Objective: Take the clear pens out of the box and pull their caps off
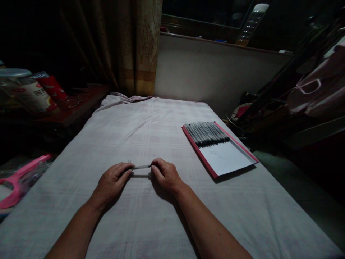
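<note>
My left hand (113, 180) and my right hand (165, 174) rest on a pale checked cloth (151, 122) covering the table. Between them they hold a thin clear pen (141, 167), level, each hand pinching one end with closed fingers. A small clear piece (129, 161) lies on the cloth just above my left fingertips. To the right, a red-edged board with a white sheet (229, 158) carries a row of several dark-tipped pens (206, 133) at its far end.
A curtain (140, 46) hangs behind the table's far edge, beside a white wall ledge. Tins and jars (32, 93) stand on a dark side shelf at the left. A pink plastic object (18, 176) lies lower left. Cluttered dark items and pink fabric (318, 93) fill the right.
</note>
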Demonstrator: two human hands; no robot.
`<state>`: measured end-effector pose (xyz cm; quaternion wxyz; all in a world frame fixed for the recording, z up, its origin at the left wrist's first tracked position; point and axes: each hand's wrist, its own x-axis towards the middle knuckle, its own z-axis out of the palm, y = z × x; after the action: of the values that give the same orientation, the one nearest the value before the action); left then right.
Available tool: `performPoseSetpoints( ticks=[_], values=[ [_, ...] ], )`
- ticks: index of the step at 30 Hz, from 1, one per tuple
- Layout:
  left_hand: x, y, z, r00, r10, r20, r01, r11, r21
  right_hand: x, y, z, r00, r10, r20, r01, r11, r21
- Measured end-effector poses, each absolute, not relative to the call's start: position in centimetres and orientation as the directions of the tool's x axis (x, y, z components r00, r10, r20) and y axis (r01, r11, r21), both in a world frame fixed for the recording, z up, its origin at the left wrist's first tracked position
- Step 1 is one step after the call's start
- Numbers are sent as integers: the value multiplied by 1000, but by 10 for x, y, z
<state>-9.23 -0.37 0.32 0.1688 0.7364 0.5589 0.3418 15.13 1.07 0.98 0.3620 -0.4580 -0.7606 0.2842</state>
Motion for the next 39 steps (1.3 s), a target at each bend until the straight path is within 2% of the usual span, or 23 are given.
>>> performPoseSetpoints(
  ticks=[10,16,20,24,28,31,33,36,39],
  values=[
    [-91,-4,9,172,939,298,701,-329,633,151,11,10,-328,893,308,521,443,-730],
    [-90,-5,12,164,917,365,680,-373,631,140,16,7,-271,939,209,582,333,-742],
    [-90,-5,14,143,908,393,652,-385,653,135,19,12,-264,955,134,532,260,-806],
    [-91,-5,14,107,921,374,652,-349,674,137,19,16,-324,931,167,491,317,-811],
    [-93,-4,15,113,922,370,655,-349,670,135,26,17,-330,925,189,541,350,-765],
    [-98,-1,16,65,921,384,660,-328,676,127,39,20,-341,931,132,566,315,-761],
    [-103,0,17,-39,926,376,667,-256,700,119,48,24,-349,933,87,572,285,-769],
    [-110,3,19,-232,918,320,637,-105,763,104,54,30,-444,888,118,622,400,-673],
    [-112,5,20,-268,915,302,618,-77,783,89,54,34,-656,740,150,635,648,-421]
  ],
)
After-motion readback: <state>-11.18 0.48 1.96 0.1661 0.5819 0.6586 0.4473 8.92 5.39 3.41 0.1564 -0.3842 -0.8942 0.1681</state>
